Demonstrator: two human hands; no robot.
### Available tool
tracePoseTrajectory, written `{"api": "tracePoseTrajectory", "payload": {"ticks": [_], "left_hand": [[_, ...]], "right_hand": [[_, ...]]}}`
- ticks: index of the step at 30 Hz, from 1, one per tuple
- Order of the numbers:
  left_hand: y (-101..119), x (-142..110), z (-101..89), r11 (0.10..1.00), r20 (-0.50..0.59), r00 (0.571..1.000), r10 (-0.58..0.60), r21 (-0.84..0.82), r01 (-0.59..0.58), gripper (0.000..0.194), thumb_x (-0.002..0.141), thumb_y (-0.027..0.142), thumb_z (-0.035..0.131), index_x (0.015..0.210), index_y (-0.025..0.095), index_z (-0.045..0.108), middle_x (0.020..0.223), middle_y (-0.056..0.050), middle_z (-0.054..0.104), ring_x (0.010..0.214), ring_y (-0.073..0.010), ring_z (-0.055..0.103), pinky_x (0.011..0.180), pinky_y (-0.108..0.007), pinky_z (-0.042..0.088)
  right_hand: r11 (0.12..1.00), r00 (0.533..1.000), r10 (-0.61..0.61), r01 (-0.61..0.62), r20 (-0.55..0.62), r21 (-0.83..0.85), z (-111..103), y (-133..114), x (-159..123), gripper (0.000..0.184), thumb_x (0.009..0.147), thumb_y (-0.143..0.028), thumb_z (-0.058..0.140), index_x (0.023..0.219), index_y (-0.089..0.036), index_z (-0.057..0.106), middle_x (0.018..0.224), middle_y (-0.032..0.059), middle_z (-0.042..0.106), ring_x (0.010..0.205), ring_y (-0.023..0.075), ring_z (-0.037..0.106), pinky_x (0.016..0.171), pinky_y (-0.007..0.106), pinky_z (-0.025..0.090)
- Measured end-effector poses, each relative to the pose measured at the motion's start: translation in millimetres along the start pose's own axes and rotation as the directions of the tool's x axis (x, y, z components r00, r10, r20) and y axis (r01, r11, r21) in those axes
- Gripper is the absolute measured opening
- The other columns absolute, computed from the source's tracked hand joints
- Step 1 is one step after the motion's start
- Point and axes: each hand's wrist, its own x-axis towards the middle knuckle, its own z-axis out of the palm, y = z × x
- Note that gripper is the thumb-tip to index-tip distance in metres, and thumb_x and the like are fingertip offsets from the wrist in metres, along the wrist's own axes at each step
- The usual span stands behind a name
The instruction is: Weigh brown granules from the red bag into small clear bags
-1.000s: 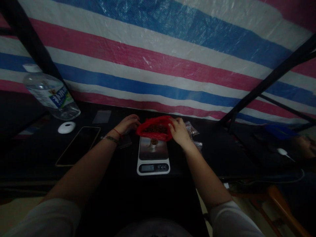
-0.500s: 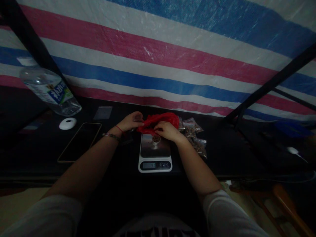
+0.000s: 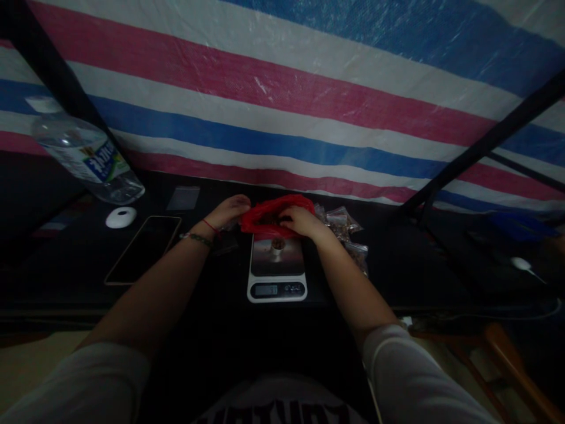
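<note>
Right hand [image 3: 304, 222] was dipped into red bag [image 3: 273, 229]; left hand [image 3: 230, 209] was placed at bag's left edge; neither grip could be told; bag was seen at far edge of scale [image 3: 265, 265].

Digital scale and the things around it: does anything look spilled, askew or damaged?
Nothing plainly stands out: the small cup stands upright on the scale, and no clear spill shows, though the picture is dim.

Cup [image 3: 278, 247] is set on scale [image 3: 260, 263], bag [image 3: 273, 230] is placed at its rear, pouches [image 3: 339, 227] are grouped right of that. Right hand [image 3: 304, 222] is placed in the bag's mouth, left hand [image 3: 230, 209] at its left edge, contact unconfirmed in this light. Phone [image 3: 143, 250] is laid left of scale, bottle [image 3: 88, 159] stood behind-left of phone.
</note>
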Motion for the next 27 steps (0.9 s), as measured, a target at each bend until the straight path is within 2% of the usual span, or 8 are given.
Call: {"api": "tracePoseTrajectory", "payload": {"ticks": [4, 7, 9, 16, 22, 25, 27], "left_hand": [[0, 4, -1.0, 0.994, -0.169, 0.983, 0.077, -0.069, -0.09, 0.031, 0.067, 0.037, 0.068, 0.088, 0.019, 0.056, 0.069, 0.001, 0.057, 0.051, -0.0097, 0.049, 0.049, -0.024, 0.037], [0, 8, -3.2, 0.991, -0.325, 0.939, 0.116, -0.027, -0.131, 0.034, 0.064, 0.034, 0.071, 0.091, 0.018, 0.057, 0.071, 0.001, 0.056, 0.055, -0.0092, 0.049, 0.052, -0.023, 0.037], [-2, 11, -4.3, 0.989, -0.385, 0.912, 0.142, 0.01, -0.15, 0.037, 0.062, 0.033, 0.073, 0.093, 0.017, 0.058, 0.074, 0.001, 0.055, 0.059, -0.0093, 0.05, 0.054, -0.023, 0.039], [-14, 20, -9.2, 0.982, -0.373, 0.913, 0.168, -0.013, -0.186, 0.048, 0.062, 0.036, 0.074, 0.104, 0.019, 0.058, 0.083, -0.001, 0.057, 0.071, -0.0112, 0.053, 0.061, -0.023, 0.043], [-18, 23, -11.0, 0.983, -0.362, 0.919, 0.158, -0.031, -0.182, 0.046, 0.063, 0.036, 0.072, 0.103, 0.018, 0.057, 0.079, -0.001, 0.055, 0.064, -0.0101, 0.049, 0.059, -0.024, 0.039], [-15, 21, -8.8, 0.981, -0.363, 0.916, 0.17, -0.026, -0.192, 0.043, 0.064, 0.035, 0.071, 0.101, 0.018, 0.058, 0.08, -0.001, 0.055, 0.065, -0.0102, 0.048, 0.06, -0.025, 0.038], [-13, 20, -7.1, 0.98, -0.366, 0.914, 0.175, -0.024, -0.198, 0.042, 0.064, 0.035, 0.071, 0.1, 0.018, 0.058, 0.08, -0.001, 0.055, 0.065, -0.0104, 0.048, 0.061, -0.025, 0.039]], "right_hand": [[0.997, 0.995, 0.006, 0.002, 0.095, -0.078, -12, -7, 16, 0.024, 0.086, -0.022, 0.056, 0.105, -0.017, 0.07, 0.107, 0.0095, 0.07, 0.098, 0.0206, 0.063, 0.085, 0.028, 0.045], [0.993, 0.988, 0.067, -0.053, 0.136, -0.105, -12, -15, 24, 0.025, 0.081, -0.025, 0.062, 0.103, -0.019, 0.071, 0.103, 0.0073, 0.072, 0.092, 0.0204, 0.065, 0.078, 0.026, 0.046], [0.991, 0.985, 0.097, -0.083, 0.144, -0.101, -9, -19, 26, 0.025, 0.078, -0.022, 0.064, 0.103, -0.02, 0.071, 0.101, 0.0061, 0.072, 0.089, 0.0195, 0.065, 0.075, 0.024, 0.046], [0.99, 0.99, 0.113, -0.106, 0.081, -0.09, 5, -19, 25, 0.023, 0.079, -0.013, 0.058, 0.095, -0.017, 0.073, 0.097, 0.0084, 0.072, 0.088, 0.0195, 0.065, 0.078, 0.025, 0.045], [0.993, 0.996, 0.089, -0.087, 0.019, -0.084, -4, -22, 18, 0.022, 0.08, -0.014, 0.057, 0.096, -0.016, 0.073, 0.1, 0.0089, 0.072, 0.094, 0.0206, 0.064, 0.085, 0.027, 0.044], [0.995, 0.988, 0.072, -0.081, -0.137, -0.062, -14, -22, 6, 0.022, 0.084, -0.015, 0.053, 0.094, -0.017, 0.072, 0.1, 0.0086, 0.072, 0.096, 0.0206, 0.063, 0.088, 0.029, 0.044], [0.997, 0.954, 0.067, -0.075, -0.293, -0.019, -20, -20, -6, 0.024, 0.086, -0.018, 0.05, 0.097, -0.017, 0.071, 0.102, 0.0082, 0.071, 0.097, 0.0205, 0.062, 0.089, 0.03, 0.044]]}}
